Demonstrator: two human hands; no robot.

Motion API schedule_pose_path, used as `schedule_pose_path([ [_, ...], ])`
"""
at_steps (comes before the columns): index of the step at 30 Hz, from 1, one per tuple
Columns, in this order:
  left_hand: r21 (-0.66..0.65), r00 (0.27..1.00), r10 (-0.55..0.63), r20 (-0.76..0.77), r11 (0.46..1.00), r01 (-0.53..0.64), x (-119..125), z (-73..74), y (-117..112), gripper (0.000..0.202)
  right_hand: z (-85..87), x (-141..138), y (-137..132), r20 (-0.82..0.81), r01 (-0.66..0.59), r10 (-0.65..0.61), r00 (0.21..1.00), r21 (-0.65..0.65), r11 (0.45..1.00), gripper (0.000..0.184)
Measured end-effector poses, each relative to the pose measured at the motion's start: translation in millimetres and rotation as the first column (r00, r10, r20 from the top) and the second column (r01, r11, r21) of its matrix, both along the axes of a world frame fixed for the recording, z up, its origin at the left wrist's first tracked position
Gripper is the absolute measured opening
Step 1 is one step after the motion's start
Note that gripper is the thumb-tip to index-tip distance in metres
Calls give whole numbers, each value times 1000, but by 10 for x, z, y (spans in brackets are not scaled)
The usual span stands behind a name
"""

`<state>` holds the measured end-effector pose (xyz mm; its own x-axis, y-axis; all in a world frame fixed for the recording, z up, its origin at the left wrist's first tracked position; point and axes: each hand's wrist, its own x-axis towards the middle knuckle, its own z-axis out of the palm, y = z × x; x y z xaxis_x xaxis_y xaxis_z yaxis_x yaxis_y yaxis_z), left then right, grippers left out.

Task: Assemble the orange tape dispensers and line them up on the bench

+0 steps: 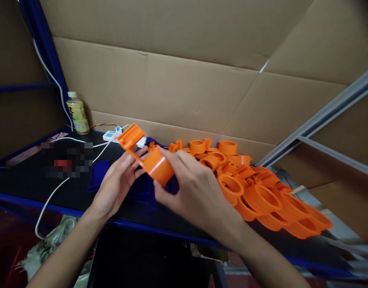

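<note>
An orange plastic tape dispenser (158, 166), a round ring with a flat arm and a ribbed end, is held tilted above the table between both hands. My right hand (196, 184) grips the ring, fingers over its far side and thumb below. Around the narrow arm are the fingers of my left hand (119, 180), its thumb against the near side; part of those fingers is hidden behind the plastic. A large pile of matching orange dispensers (262, 198) lies right of my right hand. Dark blue flat pieces (99, 175) are on the table under and beside my left hand.
The black tabletop (18, 180) has a blue front edge. At the back left stand a yellow-labelled bottle (78, 114) and a white power strip (109, 135) with white cables. Cardboard panels (171, 88) wall the back. A dark open container (141, 260) sits below the edge.
</note>
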<state>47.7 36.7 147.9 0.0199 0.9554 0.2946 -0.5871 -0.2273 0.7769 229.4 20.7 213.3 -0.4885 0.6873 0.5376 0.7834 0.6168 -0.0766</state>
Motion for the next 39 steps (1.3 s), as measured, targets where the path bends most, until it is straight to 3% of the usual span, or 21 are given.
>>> schedule_pose_path([
  [2, 5, 997, 50, 55, 999, -50, 19, 23, -24, 41, -133, -64, -203, -35, -76, 74, 997, -37, 996, 58],
  [5, 11, 987, 136, 84, 991, -137, 22, 64, -77, 41, -294, -77, -397, -32, -85, 84, 996, -61, 994, 60],
  [10, -96, 1000, 6, 3, 995, -5, -19, 102, -157, 47, -380, 211, -442, -74, -182, 170, 983, -201, 963, 41],
  [14, -105, 996, -82, -34, 991, 79, -21, 74, -177, 43, -483, 620, -325, -15, -24, 21, 1000, -260, 965, 26],
  [21, -82, 983, -129, -133, 990, 119, 49, 26, -174, 37, -801, 1002, -263, 175, 243, -187, 967, -404, 882, 26],
  [25, -72, 978, -142, -152, 989, 132, 99, 40, -193, 31, -904, 1011, -244, 174, 266, -209, 962, -436, 860, 27],
  [31, -96, 971, -160, -178, 985, 145, 128, 54, -207, 34, -1019, 1035, -175, 172, 273, -221, 960, -393, 878, 26],
  [39, -108, 970, -169, -176, 982, 152, 132, 38, -187, 37, -1035, 1046, -113, 184, 277, -221, 958, -386, 880, 20],
])
